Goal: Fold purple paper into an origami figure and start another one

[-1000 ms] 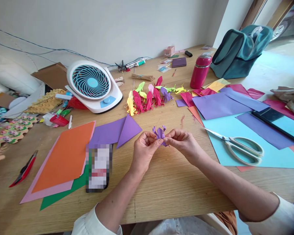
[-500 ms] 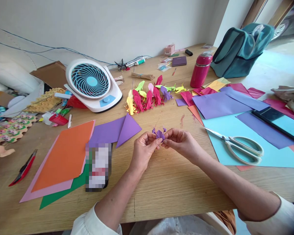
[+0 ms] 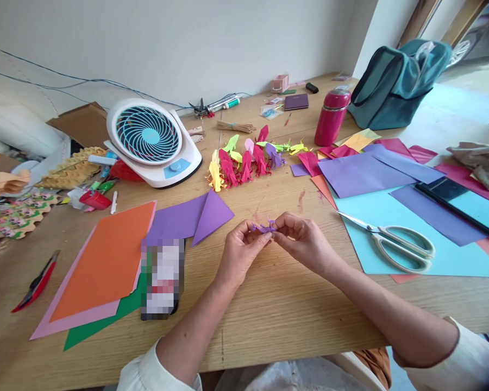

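A small purple origami figure (image 3: 263, 227) with thin curled limbs is pinched between both hands, above the wooden table (image 3: 277, 304). My left hand (image 3: 241, 251) grips its left side with thumb and fingers. On its right side, my right hand (image 3: 301, 237) holds it with closed fingertips, which hide part of the paper. Beyond the hands stands a cluster of finished origami figures (image 3: 246, 160) in red, yellow, green, pink and purple. A folded purple sheet (image 3: 187, 220) lies left of my left hand.
White scissors (image 3: 399, 247) rest on light blue paper (image 3: 362, 239) at right. Purple sheets (image 3: 362, 171), a pink-red bottle (image 3: 332, 117) and a teal bag (image 3: 395, 87) stand behind. At left are a fan (image 3: 150, 136), orange paper (image 3: 106, 260), a phone (image 3: 163, 279) and red-handled pruners (image 3: 36, 282).
The purple figure has tilted in my fingers, so its body now shows as a flatter, narrower strip. Both hands keep their hold, and the camera view has shifted slightly.
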A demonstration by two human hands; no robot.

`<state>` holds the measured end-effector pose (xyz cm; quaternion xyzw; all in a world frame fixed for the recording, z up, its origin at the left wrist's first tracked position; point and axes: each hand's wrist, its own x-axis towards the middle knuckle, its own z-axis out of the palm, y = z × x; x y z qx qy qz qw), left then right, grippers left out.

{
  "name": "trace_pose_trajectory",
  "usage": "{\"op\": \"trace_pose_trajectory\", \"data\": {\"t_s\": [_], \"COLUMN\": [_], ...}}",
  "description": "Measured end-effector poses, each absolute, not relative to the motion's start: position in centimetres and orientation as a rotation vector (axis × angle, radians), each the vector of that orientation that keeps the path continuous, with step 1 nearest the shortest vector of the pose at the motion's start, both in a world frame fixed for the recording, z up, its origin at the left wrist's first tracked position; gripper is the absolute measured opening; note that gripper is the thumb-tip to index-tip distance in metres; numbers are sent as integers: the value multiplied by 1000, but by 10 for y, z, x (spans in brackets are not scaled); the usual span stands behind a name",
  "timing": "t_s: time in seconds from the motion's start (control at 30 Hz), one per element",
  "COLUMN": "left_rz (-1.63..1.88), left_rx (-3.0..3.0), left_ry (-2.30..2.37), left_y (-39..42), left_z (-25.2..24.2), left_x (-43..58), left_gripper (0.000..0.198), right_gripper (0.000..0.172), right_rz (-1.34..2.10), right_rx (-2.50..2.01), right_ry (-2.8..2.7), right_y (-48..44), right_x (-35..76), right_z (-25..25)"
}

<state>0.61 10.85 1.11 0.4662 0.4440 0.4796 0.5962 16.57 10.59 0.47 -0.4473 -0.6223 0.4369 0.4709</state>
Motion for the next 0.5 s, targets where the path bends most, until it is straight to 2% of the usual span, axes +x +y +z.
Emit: {"op": "trace_pose_trajectory", "data": {"t_s": [0.17,0.5], "left_rz": [1169,1202], "left_rx": [1178,1066], "left_ry": [1025,1004], "left_y": [105,103], "left_z": [12,10], "left_x": [8,8], "left_gripper": [21,25], "right_gripper": [12,14], "right_rz": [995,938], "right_rx": [-1118,-1108], "right_ry": [-1559,-1572], "right_y": [103,100], "right_x": [163,162], "right_z": [10,15]}}
